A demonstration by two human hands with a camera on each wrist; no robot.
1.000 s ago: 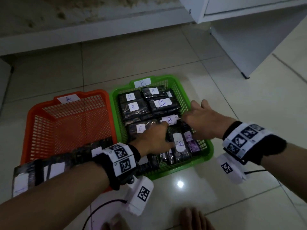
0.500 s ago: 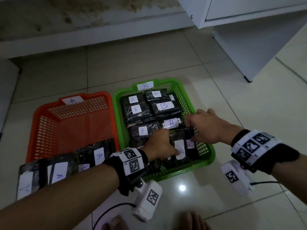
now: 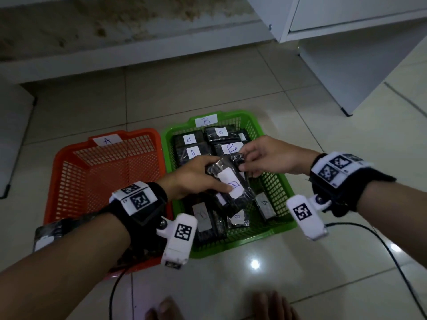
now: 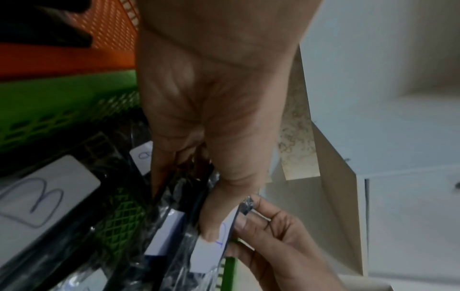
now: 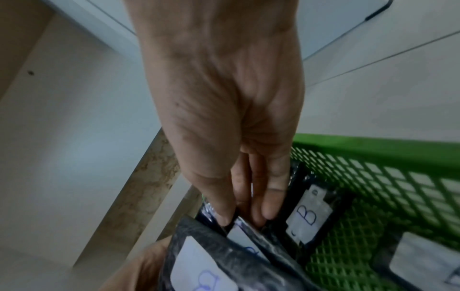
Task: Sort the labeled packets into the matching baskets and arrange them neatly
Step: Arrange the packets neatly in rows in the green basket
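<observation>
Tiled floor (image 3: 208, 84); orange basket (image 3: 69, 172) beside green basket (image 3: 277, 181).

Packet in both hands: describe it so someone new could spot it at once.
Find the green basket tagged B, right of the orange basket. Above its middle, the left hand and right hand hold a black packet by its ends. Unlike the other packets lying in the basket, it is raised and tilted.

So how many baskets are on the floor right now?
2: the orange basket marked A on the left, and the green basket marked B touching its right side. None appears hidden.
</observation>
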